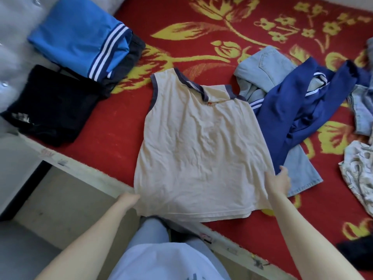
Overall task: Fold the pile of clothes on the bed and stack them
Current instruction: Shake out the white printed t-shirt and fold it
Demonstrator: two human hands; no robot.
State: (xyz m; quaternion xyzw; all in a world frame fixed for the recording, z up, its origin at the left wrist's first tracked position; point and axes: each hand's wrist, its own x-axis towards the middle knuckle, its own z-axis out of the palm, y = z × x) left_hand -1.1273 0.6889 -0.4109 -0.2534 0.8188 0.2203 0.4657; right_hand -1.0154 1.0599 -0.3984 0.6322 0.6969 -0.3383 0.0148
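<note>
A cream sleeveless top with dark blue trim lies spread flat on the red bed cover, neck away from me. My left hand grips its lower left corner, fingers hidden under the cloth. My right hand holds the lower right side edge, thumb on top. At the far left sit folded clothes: a bright blue garment with white stripes on a dark one, and a folded black garment. To the right lies the unfolded pile: a dark blue garment and light denim jeans.
The red cover with yellow flowers stretches across the bed. Its near edge runs diagonally, with floor beyond it at the lower left. A patterned white cloth and more denim lie at the right edge. A dark item sits at the lower right.
</note>
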